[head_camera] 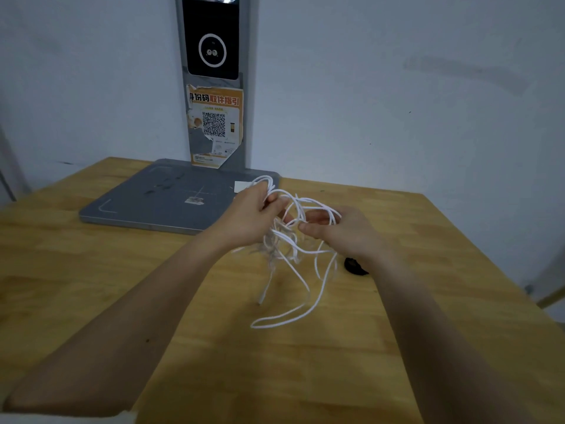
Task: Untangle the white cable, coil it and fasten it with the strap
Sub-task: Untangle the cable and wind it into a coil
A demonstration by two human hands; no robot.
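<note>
Both hands held the tangled white cable [293,240] above the table's [91,270] middle: left hand [250,215] closed on loops, right hand [333,231] pinching a strand. Untangling seemed unfinished; next, the free end needs drawing out. The strap [354,266] lay near the right edge.

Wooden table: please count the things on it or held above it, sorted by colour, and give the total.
White: 1, the tangled white cable, held by the left hand and the right hand.
Black: 1, a small black item on the table, possibly the strap.
Grey: 1, the grey stand with its flat base.
Total: 3
</note>
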